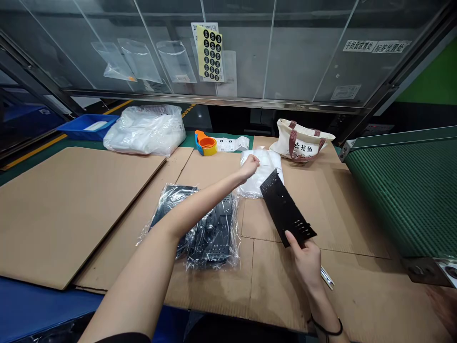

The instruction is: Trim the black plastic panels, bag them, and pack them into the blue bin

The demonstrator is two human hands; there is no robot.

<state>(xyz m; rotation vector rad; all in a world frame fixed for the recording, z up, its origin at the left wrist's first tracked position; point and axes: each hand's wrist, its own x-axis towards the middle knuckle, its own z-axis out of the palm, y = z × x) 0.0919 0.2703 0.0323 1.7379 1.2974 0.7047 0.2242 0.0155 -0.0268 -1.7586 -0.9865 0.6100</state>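
Firmly hold the flat black perforated plate (283, 205) by its near end in the right hand (307, 263), above brown cardboard (274, 286), with left hand (250, 166) clenched, contents indiscernible, near white plastic bags (252, 185).

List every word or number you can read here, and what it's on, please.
"手指套放置处": left white sign, upper right.
"标签放置处": right white sign, beside it.
"去摸鱼": canvas bag.
Apparently "8月", repeated: yellow sticker sheet.
Too small, blurred or partly covered: printed paper strip, small label below the signs, paper behind the stickers, yellow floor lettering.
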